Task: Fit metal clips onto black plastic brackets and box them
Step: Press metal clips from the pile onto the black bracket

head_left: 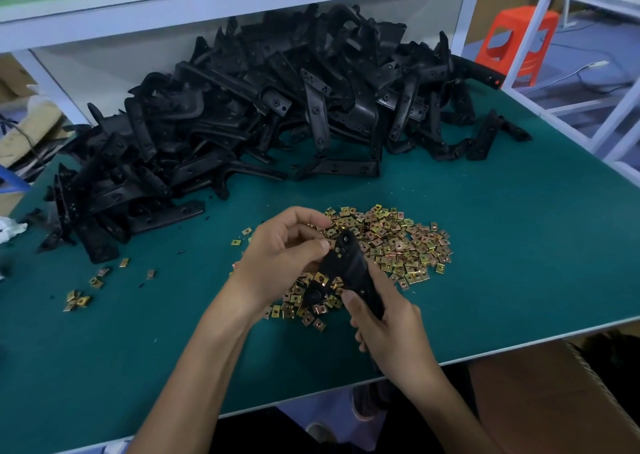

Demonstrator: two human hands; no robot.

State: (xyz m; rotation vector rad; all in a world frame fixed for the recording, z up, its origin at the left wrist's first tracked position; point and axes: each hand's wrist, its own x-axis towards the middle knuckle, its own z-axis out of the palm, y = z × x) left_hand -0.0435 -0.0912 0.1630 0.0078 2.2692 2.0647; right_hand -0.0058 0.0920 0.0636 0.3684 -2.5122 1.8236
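Observation:
A black plastic bracket [349, 266] is held over the pile of small gold metal clips [391, 242] on the green table mat [519, 245]. My right hand [388, 325] grips the bracket's lower end. My left hand [287, 245] pinches its upper part with thumb and fingers; whether a clip is between them cannot be told. A gold clip [322, 278] sits on the bracket's left arm. A large heap of black brackets [263, 107] lies at the back of the table.
A few stray clips [78, 299] lie at the left front. A cardboard box [561, 398] stands below the table's front edge at right. An orange stool [516, 41] and white frames are at the far right. A shelf [207, 0] overhangs the heap.

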